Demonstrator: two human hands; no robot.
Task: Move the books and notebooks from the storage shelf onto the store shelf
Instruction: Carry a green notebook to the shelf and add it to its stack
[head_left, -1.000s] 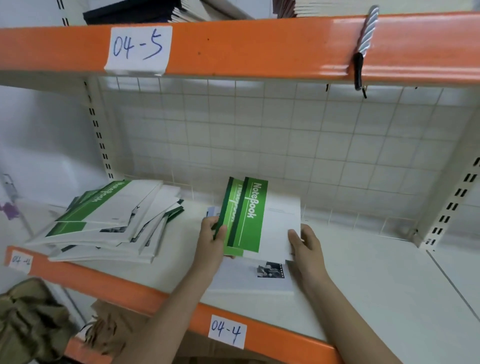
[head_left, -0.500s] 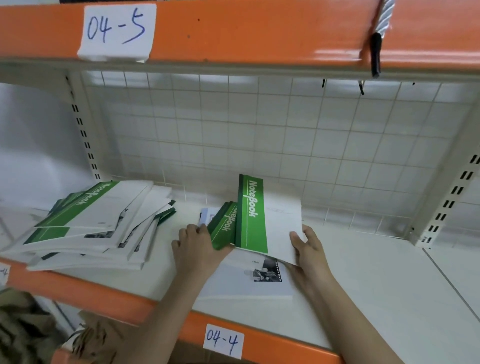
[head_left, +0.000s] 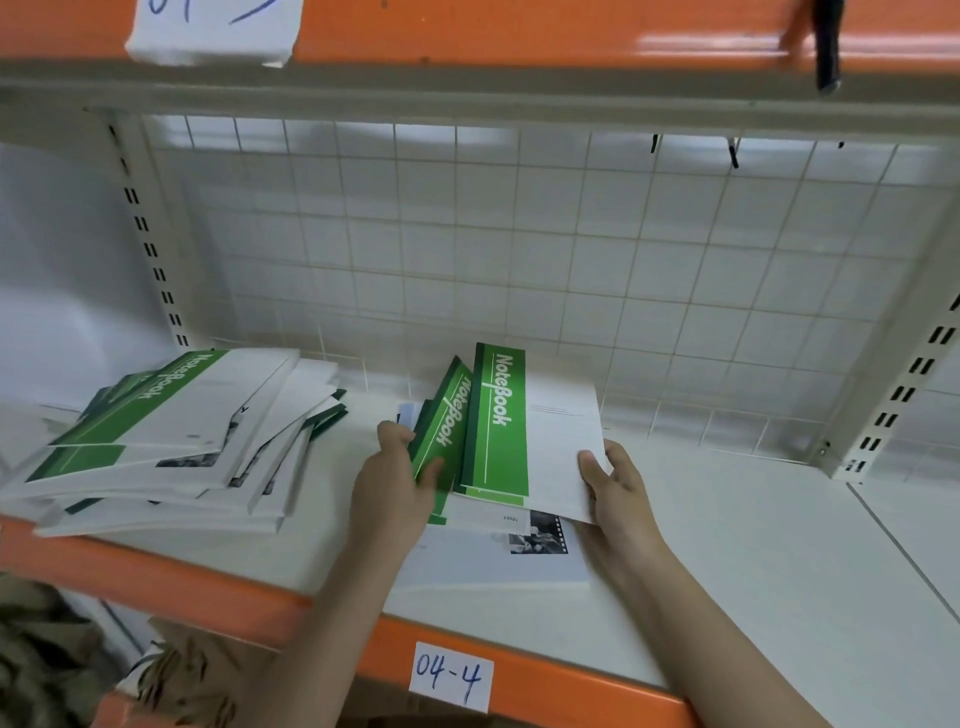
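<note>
Notebooks in hand: we see a small stack of green-and-white notebooks (head_left: 511, 447) on the white shelf board (head_left: 753, 545), about mid-shelf, fanned and partly tilted up toward us; the top one shows a green band reading "NoteBook".
Second notebook: a green-edged notebook (head_left: 441, 431) leans out to the left of the top one, overlapping it.
Bottom of stack: a white cover with a black-and-white photo strip (head_left: 537, 538) lies flat beneath the others.
Left hand: our left hand (head_left: 395, 483) grips the left edge of the stack, fingers curled behind, thumb on the green cover.
Right hand: our right hand (head_left: 618, 488) holds the right edge of the top white cover, thumb on top, fingers underneath.
Other pile: a loose, splayed pile of notebooks (head_left: 171, 441) lies on the same board, to the left, apart from the held stack.
Shelf front: orange rail (head_left: 234, 597) with a paper label "04-4" (head_left: 451, 675).
Behind: white wire grid panel (head_left: 519, 249).
Above: orange beam (head_left: 519, 31) with a partly cut-off paper label (head_left: 213, 31).
</note>
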